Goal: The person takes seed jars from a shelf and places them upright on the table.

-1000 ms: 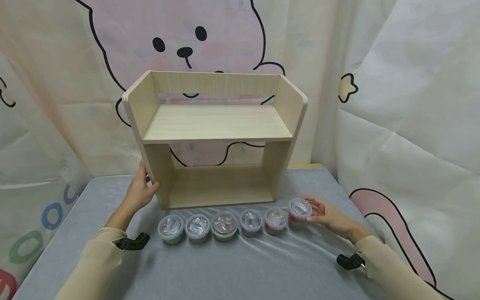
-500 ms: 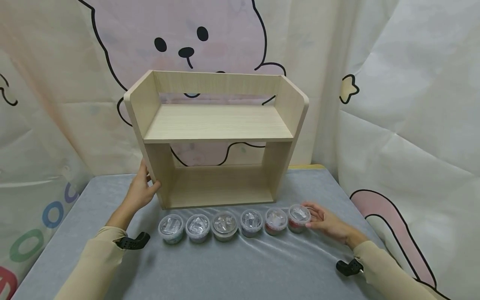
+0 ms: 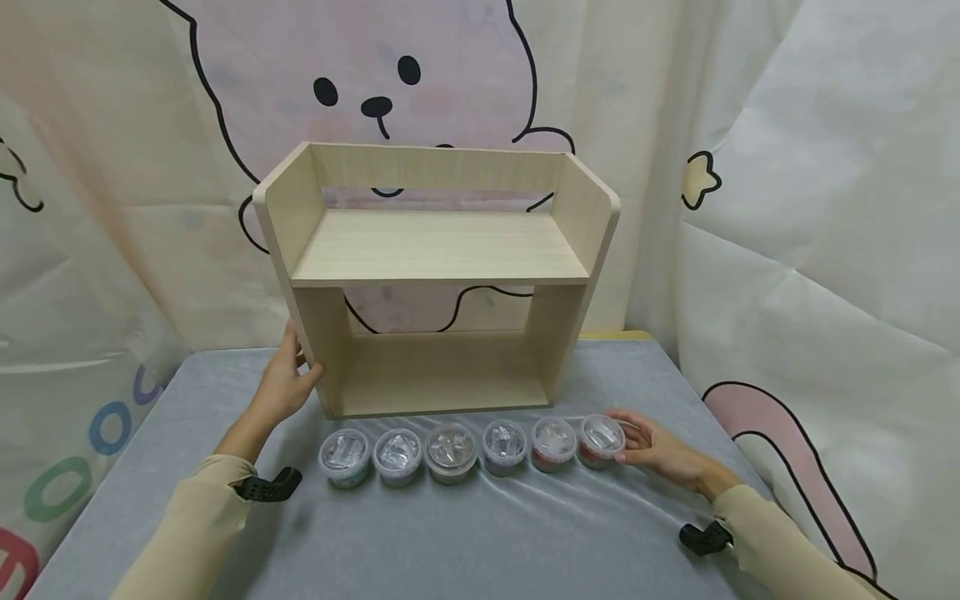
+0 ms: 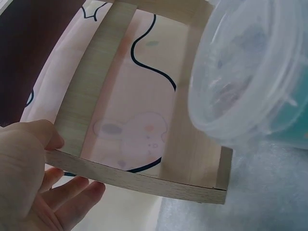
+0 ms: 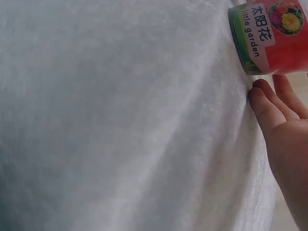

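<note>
My left hand (image 3: 283,382) grips the left side panel of a pale wooden two-tier shelf (image 3: 438,246). In the left wrist view, my thumb lies on one face of that panel and my fingers on the other. Several clear-lidded plastic tubs (image 3: 451,452) stand in a row before the shelf. At the row's right end is a red tub (image 3: 600,442), labelled "little garden" with flowers in the right wrist view. My right hand (image 3: 660,450) is right beside this tub, fingers extended, thumb and fingertips at its side without wrapping over it.
Grey-blue cloth (image 3: 480,542) covers the table and has creases near the right tubs. A teal tub (image 4: 250,77) looms close to the left wrist camera. Curtains (image 3: 817,208) with cartoon prints hang behind and at both sides.
My right hand has lowered the red tub onto the cloth at the row's right end, and its fingers have eased from it. My left hand keeps its place on the shelf.
</note>
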A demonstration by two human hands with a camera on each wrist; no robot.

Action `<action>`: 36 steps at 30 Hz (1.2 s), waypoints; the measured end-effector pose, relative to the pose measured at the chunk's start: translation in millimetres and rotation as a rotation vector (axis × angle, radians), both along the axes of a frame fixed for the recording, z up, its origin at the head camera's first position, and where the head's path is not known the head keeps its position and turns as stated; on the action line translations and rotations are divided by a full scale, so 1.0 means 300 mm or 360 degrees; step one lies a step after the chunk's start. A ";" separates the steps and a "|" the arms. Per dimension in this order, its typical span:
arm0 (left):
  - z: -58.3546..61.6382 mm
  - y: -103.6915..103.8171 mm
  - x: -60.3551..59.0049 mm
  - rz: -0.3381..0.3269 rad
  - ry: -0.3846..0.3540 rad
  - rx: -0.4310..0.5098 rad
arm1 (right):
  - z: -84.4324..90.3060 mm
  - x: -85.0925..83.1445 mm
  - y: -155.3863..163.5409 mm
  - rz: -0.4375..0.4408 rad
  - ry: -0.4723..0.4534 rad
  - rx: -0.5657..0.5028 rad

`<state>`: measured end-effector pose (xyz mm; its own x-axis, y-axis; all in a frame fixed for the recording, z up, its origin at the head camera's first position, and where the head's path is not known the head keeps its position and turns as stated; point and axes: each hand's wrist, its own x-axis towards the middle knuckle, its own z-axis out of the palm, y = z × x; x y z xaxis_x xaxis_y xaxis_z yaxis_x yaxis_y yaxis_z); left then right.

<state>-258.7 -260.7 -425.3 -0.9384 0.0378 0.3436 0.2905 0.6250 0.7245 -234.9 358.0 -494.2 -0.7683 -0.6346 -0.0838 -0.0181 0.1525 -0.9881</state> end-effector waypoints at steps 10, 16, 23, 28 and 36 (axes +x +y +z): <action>-0.038 -0.007 0.024 -0.0032 -0.0037 0.0038 | 0.056 0.000 -0.012 -0.0073 -0.0193 -0.0110; -0.047 -0.006 0.040 -0.0021 0.0027 0.0044 | 0.086 -0.008 -0.025 -0.0197 -0.0181 -0.0068; -0.057 -0.013 0.071 0.0016 0.0073 0.0026 | 0.123 -0.005 -0.059 -0.0436 -0.0128 0.0040; -0.051 -0.024 0.098 0.0045 0.0083 0.0004 | 0.140 -0.006 -0.082 -0.0583 -0.0057 0.0104; -0.040 -0.026 0.139 0.0106 0.0144 -0.0022 | 0.156 -0.006 -0.099 -0.0623 0.0159 0.0280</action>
<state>-216.9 -268.5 -437.2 -0.9042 -0.0181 0.4267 0.3118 0.6547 0.6885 -236.6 328.3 -447.3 -0.9579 -0.2766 -0.0775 -0.0198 0.3326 -0.9429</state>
